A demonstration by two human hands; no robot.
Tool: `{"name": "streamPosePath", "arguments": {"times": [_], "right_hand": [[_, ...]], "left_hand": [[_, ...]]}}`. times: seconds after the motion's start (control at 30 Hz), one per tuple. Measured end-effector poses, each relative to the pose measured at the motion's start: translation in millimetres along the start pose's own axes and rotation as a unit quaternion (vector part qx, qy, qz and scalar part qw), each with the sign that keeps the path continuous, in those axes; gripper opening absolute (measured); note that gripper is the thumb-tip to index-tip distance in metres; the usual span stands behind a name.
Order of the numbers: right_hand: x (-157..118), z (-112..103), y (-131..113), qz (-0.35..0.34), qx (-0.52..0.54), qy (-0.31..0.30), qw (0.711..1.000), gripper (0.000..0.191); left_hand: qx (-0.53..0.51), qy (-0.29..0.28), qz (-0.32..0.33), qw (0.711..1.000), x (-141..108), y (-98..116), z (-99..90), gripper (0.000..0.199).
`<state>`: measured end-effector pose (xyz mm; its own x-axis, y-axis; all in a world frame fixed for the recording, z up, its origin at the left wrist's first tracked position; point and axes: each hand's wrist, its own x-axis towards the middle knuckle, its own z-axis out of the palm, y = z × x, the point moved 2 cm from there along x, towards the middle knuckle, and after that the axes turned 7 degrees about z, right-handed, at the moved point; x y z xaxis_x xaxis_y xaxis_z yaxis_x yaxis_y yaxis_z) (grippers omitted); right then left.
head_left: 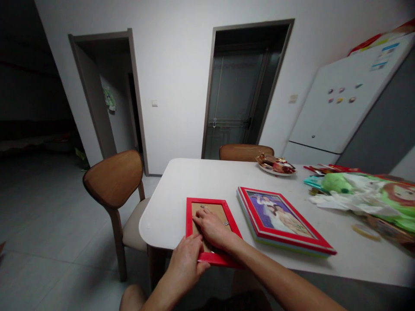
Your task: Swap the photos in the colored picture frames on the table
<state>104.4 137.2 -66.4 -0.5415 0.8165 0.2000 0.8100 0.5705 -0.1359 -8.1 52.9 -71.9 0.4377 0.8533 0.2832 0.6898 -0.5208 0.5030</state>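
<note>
A red picture frame (229,211) lies face down near the front edge of the white table, its brown backing board (216,209) showing with small metal fittings on it. My left hand (188,258) grips the frame's lower left corner, thumb by the lower rim. Across the backing rests my right hand (210,225), its fingers bent onto the board's left part; whether they pinch anything is hidden. To the right sits a stack of frames, topped by a red frame with a wedding photo (280,214).
A plate of snacks (276,165) stands at the table's back. Green and white plastic packaging (363,190) and a tape roll (366,232) lie on the right. Wooden chairs stand at the left (116,181) and behind (246,152). A fridge (337,99) is back right.
</note>
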Motion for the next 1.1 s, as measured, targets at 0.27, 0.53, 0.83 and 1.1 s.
{"name": "streamPosePath", "arguments": {"times": [0.27,0.53,0.83,1.1], "right_hand": [[9,14,2,0.095,0.065,0.059,0.992,0.028],[8,8,3,0.079,0.060,0.054,0.994,0.026],[17,5,-5,0.158,0.030,0.064,0.985,0.025],[13,2,-4,0.113,0.048,0.037,0.992,0.024]], "left_hand": [[0.012,-0.021,-0.010,1.000,0,2,-0.5,0.052],[0.014,-0.017,-0.009,1.000,0,1,0.4,0.053],[-0.013,0.013,0.018,1.000,0,-1,-3.4,0.039],[-0.012,0.009,0.012,1.000,-1,-1,-2.4,0.039]]}}
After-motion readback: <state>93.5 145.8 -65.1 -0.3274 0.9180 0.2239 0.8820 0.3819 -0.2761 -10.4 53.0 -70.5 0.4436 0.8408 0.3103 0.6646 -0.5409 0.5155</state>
